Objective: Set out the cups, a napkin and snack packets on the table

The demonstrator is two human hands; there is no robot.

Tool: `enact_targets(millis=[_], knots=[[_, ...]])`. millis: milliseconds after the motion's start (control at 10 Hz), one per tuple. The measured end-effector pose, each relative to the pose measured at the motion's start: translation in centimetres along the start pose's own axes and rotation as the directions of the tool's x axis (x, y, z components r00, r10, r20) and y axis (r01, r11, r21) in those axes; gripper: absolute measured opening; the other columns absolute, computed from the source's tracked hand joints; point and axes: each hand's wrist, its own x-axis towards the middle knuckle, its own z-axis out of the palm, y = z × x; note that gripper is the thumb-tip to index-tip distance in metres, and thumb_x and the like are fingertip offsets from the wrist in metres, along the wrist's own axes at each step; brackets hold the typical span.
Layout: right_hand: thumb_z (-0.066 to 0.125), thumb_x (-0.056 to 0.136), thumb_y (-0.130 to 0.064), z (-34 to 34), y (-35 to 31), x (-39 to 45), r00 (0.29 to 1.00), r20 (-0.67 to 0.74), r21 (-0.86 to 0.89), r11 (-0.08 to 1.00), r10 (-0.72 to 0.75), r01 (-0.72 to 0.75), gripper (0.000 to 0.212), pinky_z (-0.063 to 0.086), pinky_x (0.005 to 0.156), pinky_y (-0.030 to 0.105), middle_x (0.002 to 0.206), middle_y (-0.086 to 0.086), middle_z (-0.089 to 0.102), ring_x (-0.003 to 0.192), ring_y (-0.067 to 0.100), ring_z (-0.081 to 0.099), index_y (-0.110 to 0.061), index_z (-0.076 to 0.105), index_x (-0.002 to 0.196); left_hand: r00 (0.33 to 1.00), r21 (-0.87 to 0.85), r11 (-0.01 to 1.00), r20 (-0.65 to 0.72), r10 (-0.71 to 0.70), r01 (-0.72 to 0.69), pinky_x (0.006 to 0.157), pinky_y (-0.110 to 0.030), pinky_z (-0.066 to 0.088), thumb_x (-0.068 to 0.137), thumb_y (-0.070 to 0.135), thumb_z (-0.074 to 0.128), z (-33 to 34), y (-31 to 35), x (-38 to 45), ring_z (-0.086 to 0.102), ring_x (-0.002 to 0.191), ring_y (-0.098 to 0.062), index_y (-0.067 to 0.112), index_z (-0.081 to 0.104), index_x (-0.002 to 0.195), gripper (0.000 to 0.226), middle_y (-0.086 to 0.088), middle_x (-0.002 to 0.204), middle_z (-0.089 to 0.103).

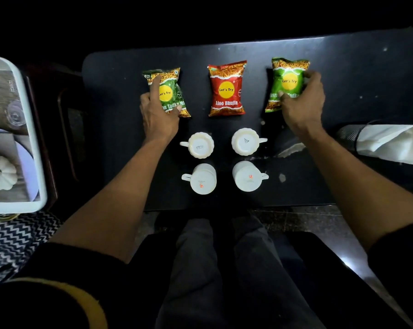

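Left hand [158,110] grips the dark-green crinkly snack packet [169,92], right hand [301,100] the light-green foil packet [288,83]; best set both level with the red packet [227,88] on the black counter [343,79].

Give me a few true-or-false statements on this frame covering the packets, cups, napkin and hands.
1. Three snack packets lie in a row. True.
2. The red packet is held by a hand. False: it lies untouched between the two green ones.
3. The four cups stand upside down. True.
4. The napkin lies between the cups. False: it sits at the table's right edge.
5. The left hand and right hand each grip a green packet. True.
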Motion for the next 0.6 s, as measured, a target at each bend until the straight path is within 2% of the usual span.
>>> enact_targets(millis=[100, 200, 300, 500, 600], knots=[[0.072, 0.082, -0.021, 0.1, 0.1, -0.1, 1.000, -0.007, 0.006, 1.000, -0.002, 0.002, 0.064, 0.047, 0.106, 0.044, 0.131, 0.012, 0.056, 0.123, 0.025, 0.054, -0.009, 0.043, 0.138, 1.000, -0.015, 1.000, 0.014, 0.015, -0.015, 0.107, -0.040, 0.045, 0.085, 0.013, 0.076, -0.1, -0.3, 0.2, 0.046, 0.128, -0.024, 0.036, 0.026, 0.155, 0.089, -0.010, 0.134, 0.042], [0.070, 0.082, -0.025, -0.1, -0.1, -0.6, 1.000, -0.006, -0.022, 1.000, -0.009, 0.009, 0.070, 0.045, 0.107, 0.048, 0.133, 0.014, 0.052, 0.125, 0.028, 0.051, -0.009, 0.039, 0.142, 0.999, -0.026, 0.999, 0.034, 0.034, -0.033, 0.104, -0.035, 0.044, 0.083, 0.016, 0.077, -0.6, -0.3, 0.0, 0.047, 0.127, -0.024, 0.037, 0.023, 0.156, 0.093, -0.010, 0.136, 0.041], [0.068, 0.084, -0.030, -0.4, -0.2, -1.1, 0.999, 0.008, -0.091, 0.995, -0.046, 0.047, 0.077, 0.038, 0.113, 0.048, 0.139, 0.016, 0.047, 0.132, 0.031, 0.044, -0.011, 0.032, 0.149, 0.998, 0.001, 0.999, 0.042, 0.051, -0.051, 0.105, -0.037, 0.041, 0.082, 0.019, 0.078, -1.3, -0.1, -0.2, 0.046, 0.131, -0.025, 0.037, 0.018, 0.157, 0.098, -0.010, 0.142, 0.038], [0.068, 0.085, -0.034, -2.5, -1.8, -1.9, 0.993, 0.030, -0.228, 0.966, -0.115, 0.118, 0.080, 0.038, 0.109, 0.051, 0.142, 0.019, 0.044, 0.131, 0.037, 0.044, -0.014, 0.030, 0.152, 0.995, 0.157, 0.982, 0.030, 0.097, -0.100, 0.110, -0.054, 0.039, 0.080, 0.026, 0.079, -4.1, 2.0, -1.1, 0.040, 0.137, -0.030, 0.037, 0.013, 0.157, 0.102, -0.011, 0.150, 0.034], [0.068, 0.084, -0.034, -4.2, -3.1, -2.7, 0.974, 0.086, -0.287, 0.931, -0.209, 0.225, 0.081, 0.039, 0.109, 0.053, 0.148, 0.018, 0.042, 0.133, 0.040, 0.044, -0.014, 0.030, 0.153, 0.984, 0.242, 0.954, 0.013, 0.179, -0.177, 0.111, -0.057, 0.036, 0.085, 0.029, 0.073, -6.1, 3.9, -1.9, 0.036, 0.141, -0.032, 0.035, 0.010, 0.158, 0.096, -0.012, 0.156, 0.029]])
